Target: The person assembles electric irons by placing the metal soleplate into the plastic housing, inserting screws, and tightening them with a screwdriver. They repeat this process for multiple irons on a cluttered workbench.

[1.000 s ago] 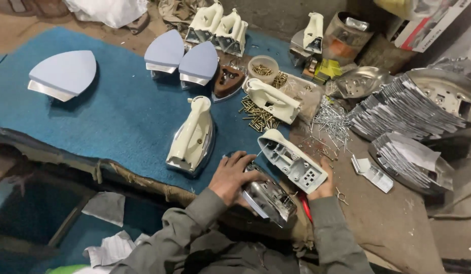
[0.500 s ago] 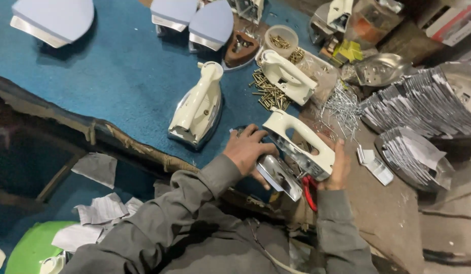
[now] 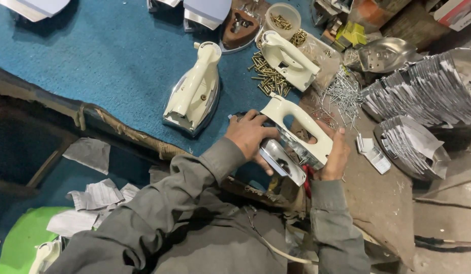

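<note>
Cream iron (image 3: 296,133) gripped at the near edge of the blue mat (image 3: 108,76), left hand (image 3: 251,135) clamped over its nose and chrome soleplate, right hand (image 3: 336,155) closed round the heel end. Best kept tilted just so, body pressed flat against the plate with even squeeze from both sides, seam checked all round before letting go, fingers kept off the sharp chrome edge. Within easy reach: brass screws (image 3: 268,81) scattered beside a bare handle shell (image 3: 288,60), steel pins (image 3: 339,94) to the right, a finished iron (image 3: 193,91) resting to the left.
</note>
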